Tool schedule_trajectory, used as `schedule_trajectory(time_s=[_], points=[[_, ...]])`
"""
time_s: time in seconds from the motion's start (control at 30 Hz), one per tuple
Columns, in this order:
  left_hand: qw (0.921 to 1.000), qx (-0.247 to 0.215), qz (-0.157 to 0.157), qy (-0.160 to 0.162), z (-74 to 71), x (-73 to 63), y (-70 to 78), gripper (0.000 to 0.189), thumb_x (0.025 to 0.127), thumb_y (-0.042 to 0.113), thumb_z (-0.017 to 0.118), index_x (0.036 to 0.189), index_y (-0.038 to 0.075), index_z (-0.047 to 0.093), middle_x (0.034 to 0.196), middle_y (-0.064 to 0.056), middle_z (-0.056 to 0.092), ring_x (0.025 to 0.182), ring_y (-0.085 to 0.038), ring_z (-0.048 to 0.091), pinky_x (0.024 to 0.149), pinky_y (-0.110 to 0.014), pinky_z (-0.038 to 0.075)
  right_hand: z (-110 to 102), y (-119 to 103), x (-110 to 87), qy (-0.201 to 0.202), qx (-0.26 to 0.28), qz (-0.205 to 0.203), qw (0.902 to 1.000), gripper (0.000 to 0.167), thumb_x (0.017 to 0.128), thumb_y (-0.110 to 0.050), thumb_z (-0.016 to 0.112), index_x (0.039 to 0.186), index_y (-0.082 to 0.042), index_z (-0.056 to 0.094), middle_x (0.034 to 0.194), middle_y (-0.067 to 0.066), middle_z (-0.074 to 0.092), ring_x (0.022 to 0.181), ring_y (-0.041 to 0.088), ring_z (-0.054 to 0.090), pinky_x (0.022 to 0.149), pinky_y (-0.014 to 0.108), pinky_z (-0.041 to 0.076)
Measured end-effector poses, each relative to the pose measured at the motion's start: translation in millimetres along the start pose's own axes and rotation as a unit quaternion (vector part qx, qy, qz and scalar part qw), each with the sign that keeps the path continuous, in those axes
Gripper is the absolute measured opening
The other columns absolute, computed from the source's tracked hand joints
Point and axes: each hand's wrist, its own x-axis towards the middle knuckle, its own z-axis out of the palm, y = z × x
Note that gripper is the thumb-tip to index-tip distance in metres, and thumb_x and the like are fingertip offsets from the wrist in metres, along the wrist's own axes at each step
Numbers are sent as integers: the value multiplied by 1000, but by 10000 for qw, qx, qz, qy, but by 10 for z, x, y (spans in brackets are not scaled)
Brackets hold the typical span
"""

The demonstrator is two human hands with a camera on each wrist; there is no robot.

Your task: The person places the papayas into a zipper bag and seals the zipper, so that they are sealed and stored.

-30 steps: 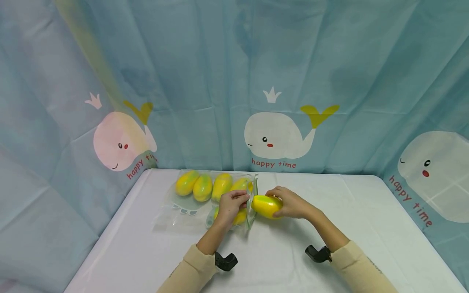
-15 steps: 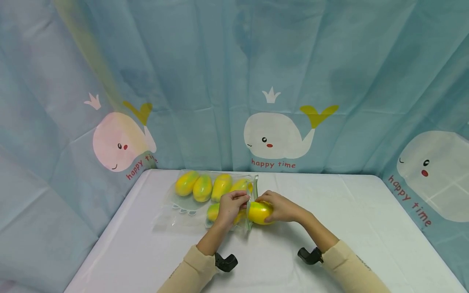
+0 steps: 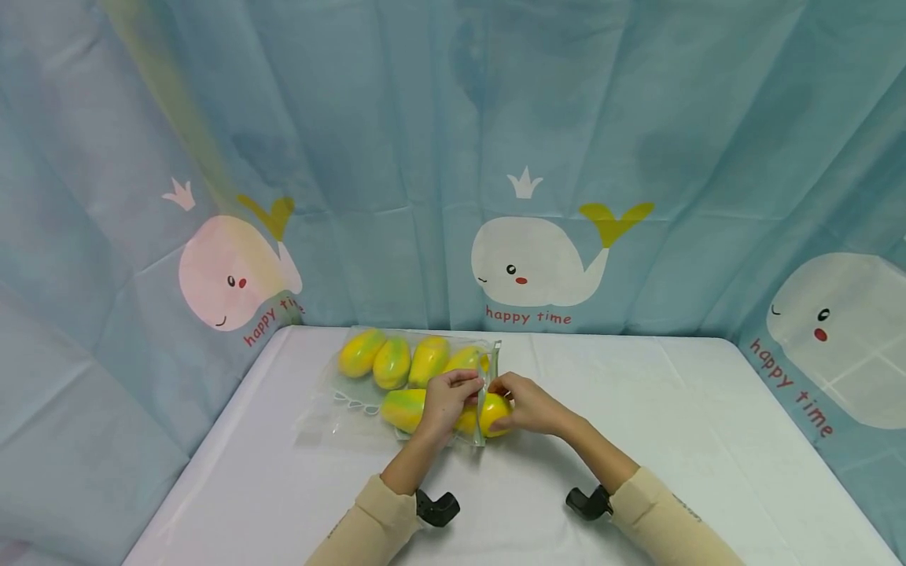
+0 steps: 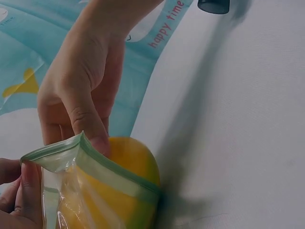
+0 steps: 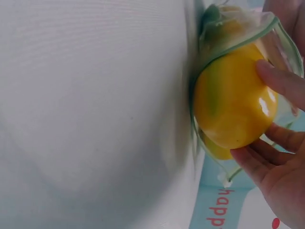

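A clear zip bag [image 3: 327,417] with a green-edged mouth lies on the table, its opening toward the right. Several glossy yellow-green mangoes [image 3: 392,363] are inside it. My left hand [image 3: 447,399] pinches the bag's rim between thumb and fingers. My right hand [image 3: 532,404] holds another mango [image 5: 233,102] by its near end, with thumb and fingers spread round it. Most of this mango is inside the bag's mouth; its rounded end sticks out. My left hand hides part of the front mangoes in the head view.
A white-covered table [image 3: 672,424] carries the bag near its back edge. Behind it hangs a blue curtain [image 3: 396,259] printed with whales. Black devices [image 3: 437,509] are strapped at both wrists.
My right hand has moved left, pushing its mango from outside the rim into the bag's mouth. A mango in the front row has slid left. My left hand has stayed in place.
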Motion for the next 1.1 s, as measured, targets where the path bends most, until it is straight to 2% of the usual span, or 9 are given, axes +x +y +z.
schedule_trajectory(time_s=[0.17, 0.3, 0.47, 0.53, 0.63, 0.73, 0.9, 1.1], points=[[10000, 1, 8, -40, -8, 10, -2, 28, 92, 14, 67, 113, -4, 68, 97, -9, 71, 75, -9, 63, 73, -21, 58, 4, 25, -23, 47, -26, -51, 10000, 52, 75, -26, 85, 119, -7, 64, 112, 7, 61, 104, 23, 58, 88, 42, 55], [9999, -25, -22, -126, -18, -22, 42, 28, 92, 12, 67, 113, -6, 67, 97, -8, 71, 74, -9, 62, 72, -21, 58, 4, 75, -62, 30, 270, -14, 9996, 53, 77, -17, 82, 125, -5, 62, 118, 11, 60, 106, 26, 59, 85, 36, 57], [9998, -25, -32, -172, -15, -184, 231, 28, 93, 7, 64, 115, -11, 64, 94, -9, 70, 73, -10, 61, 72, -20, 57, -2, 148, -107, 121, 570, 12, 9983, 51, 78, -12, 78, 125, 0, 59, 121, 15, 61, 105, 27, 62, 89, 38, 57], [9999, -15, -19, -162, -8, -239, 303, 29, 93, 7, 63, 115, -11, 63, 94, -9, 70, 73, -9, 60, 73, -20, 57, -9, 159, -120, 172, 507, 23, 9986, 50, 79, -14, 78, 123, -1, 61, 120, 15, 62, 102, 26, 62, 86, 36, 57], [9999, 14, 17, -159, -8, -254, 335, 29, 94, 8, 63, 115, -12, 63, 95, -11, 70, 72, -10, 60, 73, -20, 57, -19, 161, -124, 217, 367, 97, 9990, 49, 79, -17, 79, 123, -4, 62, 113, 13, 63, 93, 23, 62, 78, 29, 55], [9998, 12, 60, -184, -17, -164, 241, 29, 93, 9, 64, 115, -10, 64, 96, -11, 70, 72, -10, 60, 73, -20, 57, -22, 152, -111, 223, 373, 202, 9989, 47, 79, -19, 80, 121, -6, 62, 109, 9, 63, 88, 18, 61, 73, 24, 52], [9998, -55, 140, -142, -22, 18, 30, 29, 92, 14, 67, 114, -6, 67, 95, -7, 70, 72, -8, 60, 71, -19, 57, -1, 152, -72, 293, 667, 285, 9969, 42, 78, -16, 81, 112, -3, 61, 107, 11, 63, 87, 22, 63, 72, 24, 52], [9998, -29, 156, -143, -15, 16, 8, 29, 92, 15, 67, 113, -5, 67, 93, -6, 69, 72, -8, 60, 71, -19, 56, 70, 149, -39, 293, 883, 357, 9950, 37, 77, -16, 82, 105, -4, 60, 101, 9, 63, 83, 18, 61, 68, 21, 51]])
